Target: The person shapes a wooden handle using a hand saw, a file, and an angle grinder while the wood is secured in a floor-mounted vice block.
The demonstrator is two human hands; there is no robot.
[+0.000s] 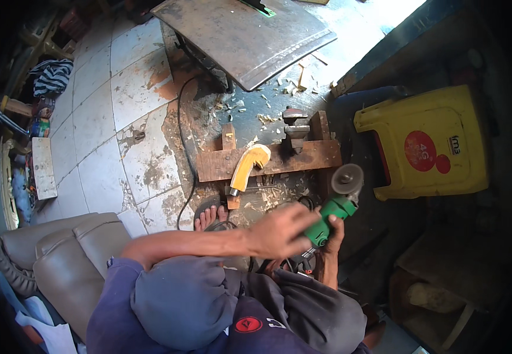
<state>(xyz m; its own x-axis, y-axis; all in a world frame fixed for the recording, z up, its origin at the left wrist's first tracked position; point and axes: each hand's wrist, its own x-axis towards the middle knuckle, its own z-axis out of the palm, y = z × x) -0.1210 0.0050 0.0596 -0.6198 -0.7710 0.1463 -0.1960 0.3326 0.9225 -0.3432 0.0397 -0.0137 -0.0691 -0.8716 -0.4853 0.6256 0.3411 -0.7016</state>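
Note:
My right hand (334,235) is wrapped round the body of a green angle grinder (328,221), its thumb lying along the near side. The grinder's round disc (347,179) points away from me, at the far end of the tool. My left hand (282,231) reaches across to the grinder's left side; its fingers are smeared by motion, so their grip does not show. Beyond my hands, a curved yellow wooden handle (248,165) with a metal collar at its near end rests on a low wooden bench (309,159).
A small metal vise (295,131) stands on the bench. To the right is a yellow plastic stool (445,147) on its side. A dark-topped table (244,41) stands ahead. Wood chips litter the floor, and a black cable (180,127) runs along it. A brown padded seat (82,248) is at my left.

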